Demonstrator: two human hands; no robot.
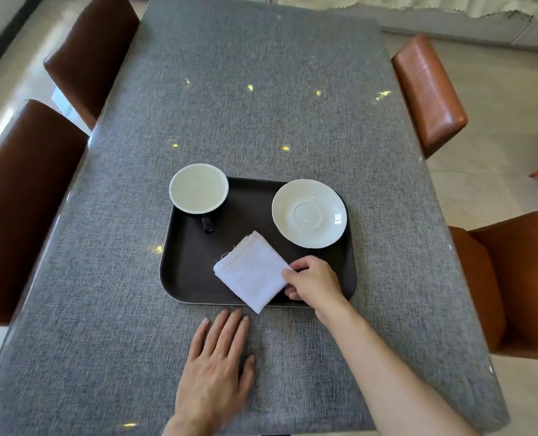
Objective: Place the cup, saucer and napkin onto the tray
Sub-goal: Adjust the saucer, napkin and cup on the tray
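A dark brown tray [186,265] lies on the grey table. At its far left corner stands a cup [198,188], white inside, with a dark handle pointing toward me. At the far right of the tray sits a white saucer [309,213]. A folded white napkin [251,272] lies on the tray's near middle, one corner reaching over the near rim. My right hand [315,283] pinches the napkin's right corner. Flat on the table just in front of the tray rests my left hand [217,369], fingers apart and holding nothing.
The table [261,105] has a grey woven cover under a glossy top. Two dark brown chairs [25,196] stand along its left side, and two orange-brown chairs [428,92] along its right side. Pale floor tiles surround it.
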